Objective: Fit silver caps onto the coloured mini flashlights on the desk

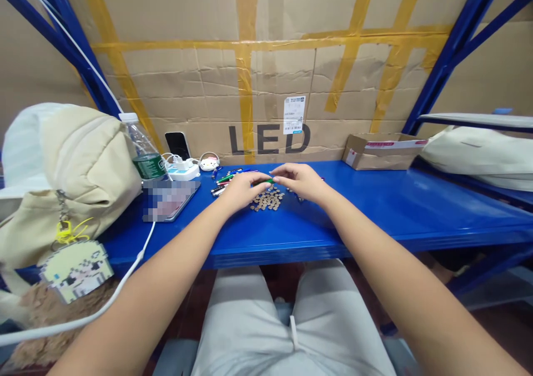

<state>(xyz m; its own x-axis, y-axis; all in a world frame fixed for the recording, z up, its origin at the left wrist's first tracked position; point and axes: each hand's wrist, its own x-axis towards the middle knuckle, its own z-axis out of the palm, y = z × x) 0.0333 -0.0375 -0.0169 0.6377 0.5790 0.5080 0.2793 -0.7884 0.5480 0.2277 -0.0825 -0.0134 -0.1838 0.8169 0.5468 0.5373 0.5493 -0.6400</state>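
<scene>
- Green pen-like stick [264,181] pinched at both ends, held level just above blue surface [375,209].
- Left hand [241,189] and right hand [300,180] closed on it.
- Heap of small brown discs [268,199] directly beneath.
- More coloured sticks [227,177] just behind; water bottle [144,148] far left.

Blue shelf [375,209], bright and glossy. Brown discs [268,198] heaped on it, a green stick [264,181] above. Cream bag [79,170], green-labelled bottle [144,151], tan cardboard [266,76] striped with yellow tape, black letters.
</scene>
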